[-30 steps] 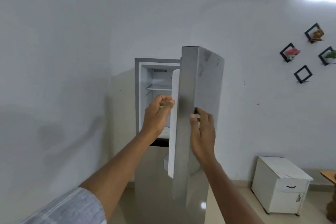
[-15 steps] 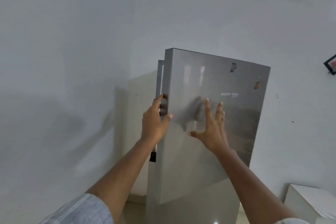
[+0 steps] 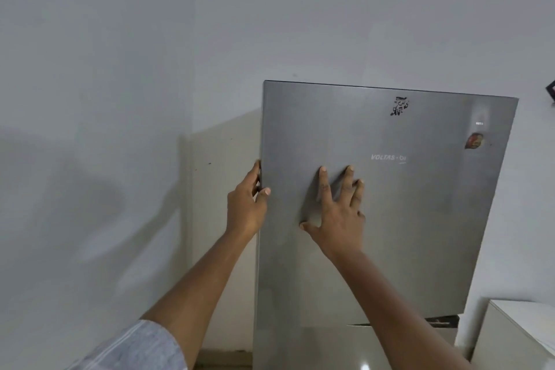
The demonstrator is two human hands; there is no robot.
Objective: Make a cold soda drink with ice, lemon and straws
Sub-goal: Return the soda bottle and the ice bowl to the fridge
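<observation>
Against the white wall [image 3: 120, 69], centre-right of view, the grey fridge door [image 3: 405, 219] is seen face-on. Its left edge is gripped by the left hand [image 3: 246, 207], fingers curled around it and thumb on the front. The right hand [image 3: 336, 216] is laid flat on the panel, fingers spread. A white cabinet [image 3: 516, 336] is seen at lower right.
</observation>
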